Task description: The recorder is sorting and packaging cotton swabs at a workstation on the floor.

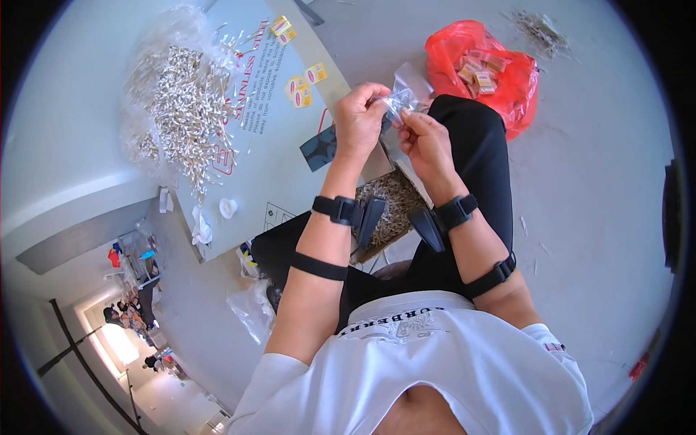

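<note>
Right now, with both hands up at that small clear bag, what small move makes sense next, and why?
Probably spread the mouth of the small clear plastic bag wider. The left hand and the right hand both pinch it in front of the chest, it looks crumpled, and no cotton swab from the pile is in either hand.

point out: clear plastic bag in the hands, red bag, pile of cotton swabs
clear plastic bag (397, 101), head view, crinkled top between the fingers
red bag (518, 90), head view, right wall
pile of cotton swabs (185, 109), head view, centre of heap

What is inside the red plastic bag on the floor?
The red plastic bag lies open and holds small yellow-and-pink packets. Only the top ones show; whatever lies deeper is covered by them and the bag's folds.
</note>
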A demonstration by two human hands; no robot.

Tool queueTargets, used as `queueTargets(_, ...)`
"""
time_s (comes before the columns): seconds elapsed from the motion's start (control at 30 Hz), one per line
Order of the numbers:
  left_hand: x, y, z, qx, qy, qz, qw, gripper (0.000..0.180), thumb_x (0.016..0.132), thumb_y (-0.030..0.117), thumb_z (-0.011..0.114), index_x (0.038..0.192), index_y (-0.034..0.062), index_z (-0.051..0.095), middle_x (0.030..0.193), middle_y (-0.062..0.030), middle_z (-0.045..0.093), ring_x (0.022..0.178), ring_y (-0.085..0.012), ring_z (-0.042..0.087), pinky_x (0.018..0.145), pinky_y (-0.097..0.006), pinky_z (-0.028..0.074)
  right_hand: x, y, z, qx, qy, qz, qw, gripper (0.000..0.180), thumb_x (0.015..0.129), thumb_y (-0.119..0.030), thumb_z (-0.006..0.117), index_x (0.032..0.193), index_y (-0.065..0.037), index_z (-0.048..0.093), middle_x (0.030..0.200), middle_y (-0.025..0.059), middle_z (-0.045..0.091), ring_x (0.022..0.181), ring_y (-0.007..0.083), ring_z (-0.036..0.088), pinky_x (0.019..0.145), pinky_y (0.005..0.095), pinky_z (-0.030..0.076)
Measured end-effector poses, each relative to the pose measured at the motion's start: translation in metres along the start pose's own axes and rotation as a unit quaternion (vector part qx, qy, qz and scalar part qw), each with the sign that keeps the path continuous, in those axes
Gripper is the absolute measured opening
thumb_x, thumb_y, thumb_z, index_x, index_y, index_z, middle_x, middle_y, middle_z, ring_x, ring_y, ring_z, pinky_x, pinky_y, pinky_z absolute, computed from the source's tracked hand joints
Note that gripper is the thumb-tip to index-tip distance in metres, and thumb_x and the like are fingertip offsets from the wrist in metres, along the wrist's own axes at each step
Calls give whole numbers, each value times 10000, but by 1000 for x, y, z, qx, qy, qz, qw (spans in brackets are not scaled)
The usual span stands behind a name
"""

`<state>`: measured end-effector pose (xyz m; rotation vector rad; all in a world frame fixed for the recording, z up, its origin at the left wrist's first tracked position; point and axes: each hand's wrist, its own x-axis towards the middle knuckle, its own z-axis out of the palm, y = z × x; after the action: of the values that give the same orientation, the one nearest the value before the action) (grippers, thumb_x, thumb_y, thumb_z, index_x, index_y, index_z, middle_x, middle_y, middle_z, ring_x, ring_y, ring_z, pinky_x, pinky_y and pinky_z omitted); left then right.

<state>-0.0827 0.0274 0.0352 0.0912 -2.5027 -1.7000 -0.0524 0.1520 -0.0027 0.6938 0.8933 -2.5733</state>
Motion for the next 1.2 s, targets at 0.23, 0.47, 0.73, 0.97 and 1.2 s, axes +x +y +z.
queueTargets(0.23,43,-25,1,266,-92,224,933,139,787,19,621,873,76,714,860,-96,703,833,-304,626,744,-416,510,42,12,0,-99,146,-83,981,140,882,-101,688,773,-23,649,665,11,560,520,77,452,444,215,341)
queueTargets(0.47,51,-37,-1,298,-134,241,914,142,796,42,623,882,93,724,854,-65,706,882,-281,617,791,-409,493,47,20,-4,-77,171,-63,980,142,879,-111,695,783,-15,657,658,10,558,517,77,454,441,212,342)
queueTargets(0.73,27,-28,-23,281,-103,267,916,149,811,49,612,879,115,727,885,-38,700,987,-239,609,856,-400,460,12,18,6,-63,109,-79,989,156,872,-106,689,768,9,678,674,14,605,531,60,469,462,210,342)
queueTargets(0.97,17,-24,-42,118,-133,126,976,191,818,35,583,954,45,716,937,-102,709,943,-287,622,867,-393,479,-4,31,14,-84,84,-119,986,87,827,-48,727,798,24,687,678,-2,606,558,53,481,506,203,367)
queueTargets(1.2,29,-25,-44,155,-160,-15,975,120,831,85,622,908,19,686,883,-132,669,851,-320,611,782,-391,492,-4,53,10,-150,64,-161,973,76,780,-24,754,769,15,690,719,-8,609,643,80,521,601,237,415)
